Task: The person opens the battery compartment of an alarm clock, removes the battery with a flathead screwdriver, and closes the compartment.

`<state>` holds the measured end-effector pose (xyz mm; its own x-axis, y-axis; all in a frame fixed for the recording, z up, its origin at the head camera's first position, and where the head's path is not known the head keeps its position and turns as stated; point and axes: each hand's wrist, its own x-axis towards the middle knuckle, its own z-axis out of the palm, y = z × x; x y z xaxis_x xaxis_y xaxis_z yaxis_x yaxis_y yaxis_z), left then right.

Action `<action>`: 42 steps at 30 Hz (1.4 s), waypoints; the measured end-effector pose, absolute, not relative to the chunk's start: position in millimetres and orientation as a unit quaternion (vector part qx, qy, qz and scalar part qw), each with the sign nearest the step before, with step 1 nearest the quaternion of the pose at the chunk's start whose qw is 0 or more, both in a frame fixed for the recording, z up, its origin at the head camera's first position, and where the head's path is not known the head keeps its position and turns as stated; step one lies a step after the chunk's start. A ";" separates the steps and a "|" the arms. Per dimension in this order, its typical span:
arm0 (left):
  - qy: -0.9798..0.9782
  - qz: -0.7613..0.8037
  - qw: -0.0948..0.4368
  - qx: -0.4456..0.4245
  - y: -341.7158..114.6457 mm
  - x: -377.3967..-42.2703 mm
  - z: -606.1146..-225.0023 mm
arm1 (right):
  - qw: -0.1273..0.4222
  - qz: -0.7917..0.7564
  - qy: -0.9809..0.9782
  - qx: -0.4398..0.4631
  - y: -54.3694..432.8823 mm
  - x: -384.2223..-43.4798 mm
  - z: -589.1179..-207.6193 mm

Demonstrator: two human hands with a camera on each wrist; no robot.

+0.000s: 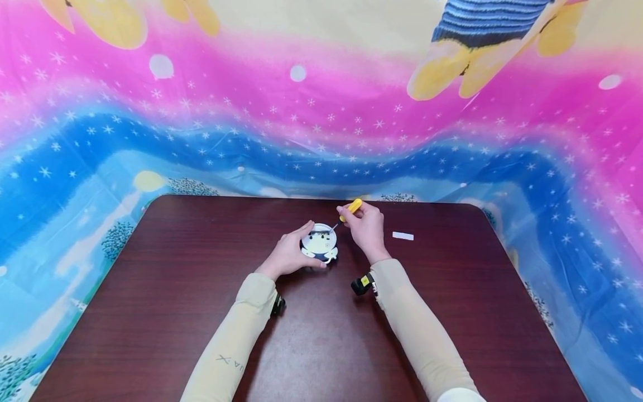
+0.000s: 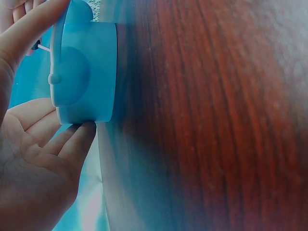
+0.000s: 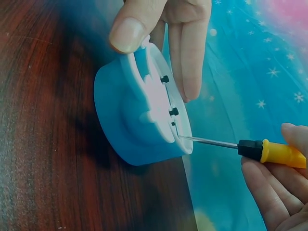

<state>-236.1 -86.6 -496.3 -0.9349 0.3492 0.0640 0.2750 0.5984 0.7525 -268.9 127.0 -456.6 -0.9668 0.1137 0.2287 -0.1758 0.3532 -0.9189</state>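
Observation:
A small round blue-and-white alarm clock [image 1: 319,243] lies on the table with its white back and small black knobs facing up. A dark slot runs across the far part of that back. My left hand [image 1: 289,251] grips the clock by its sides, thumb and fingers spread around the body. With my right hand [image 1: 368,226] I pinch the yellow handle of a screwdriver [image 3: 280,154]. Its metal shaft slants down to the clock, and the tip touches the back near the rim. The left wrist view shows the clock's side wall [image 2: 91,72] and only a bit of the shaft.
A small white strip [image 1: 403,236] lies on the dark wooden table [image 1: 211,240], to the right of my right hand. A patterned cloth backdrop [image 1: 321,151] rises behind the table's far edge. Black wrist cameras [image 1: 363,283] sit on both forearms.

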 end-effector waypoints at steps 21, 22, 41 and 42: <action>0.893 0.413 0.046 0.171 -86.1 -234.5 -494.2 | 0.189 0.396 -0.896 0.066 106.2 -262.9 -448.3; 0.894 0.412 0.046 0.171 -86.1 -234.8 -494.5 | 0.190 0.394 -0.897 0.066 106.0 -263.3 -448.3; 0.895 0.408 0.050 0.172 -86.6 -235.3 -495.9 | 0.154 0.556 -0.816 0.021 114.2 -264.2 -462.4; 0.895 0.408 0.051 0.172 -86.5 -235.3 -495.8 | 0.148 0.571 -0.807 0.017 114.7 -264.2 -462.9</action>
<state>-235.3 -86.5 -495.8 -0.9356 0.3496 0.0491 0.2662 0.6072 0.7487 -264.2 114.7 -462.9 -0.9555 0.1423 0.2585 -0.1963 0.3478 -0.9168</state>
